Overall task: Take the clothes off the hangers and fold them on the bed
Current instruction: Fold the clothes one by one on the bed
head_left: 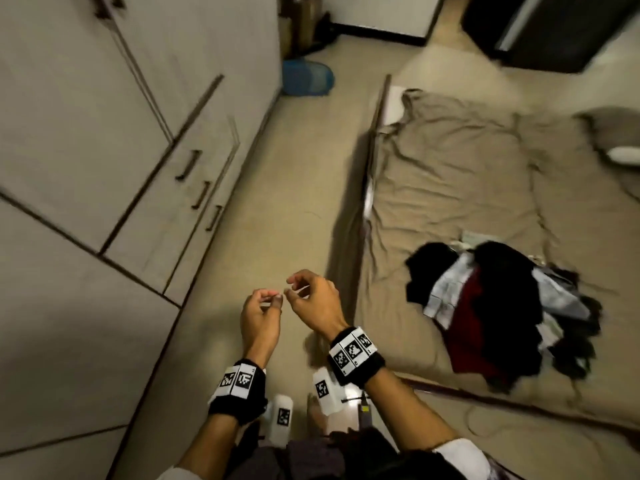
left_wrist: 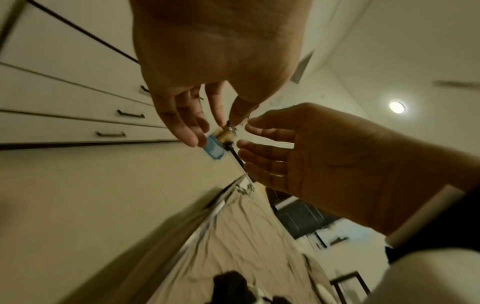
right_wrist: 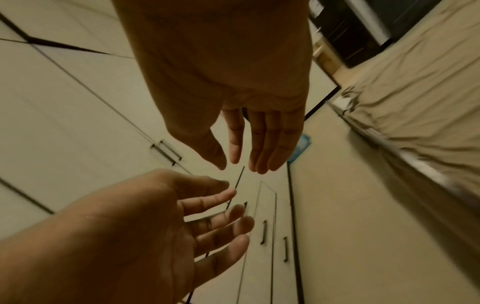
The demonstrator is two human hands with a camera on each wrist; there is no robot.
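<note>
Both hands hang over the floor (head_left: 277, 209), fingertips nearly meeting: the left hand (head_left: 259, 318) is loosely curled and the right hand (head_left: 313, 303) relaxed, and each holds nothing. The clothes (head_left: 498, 306) lie in a dark heap on the bed (head_left: 450, 174) at about 3 o'clock from the hands, well apart from them. Drawers (head_left: 194, 188) stand at 11 o'clock.
</note>
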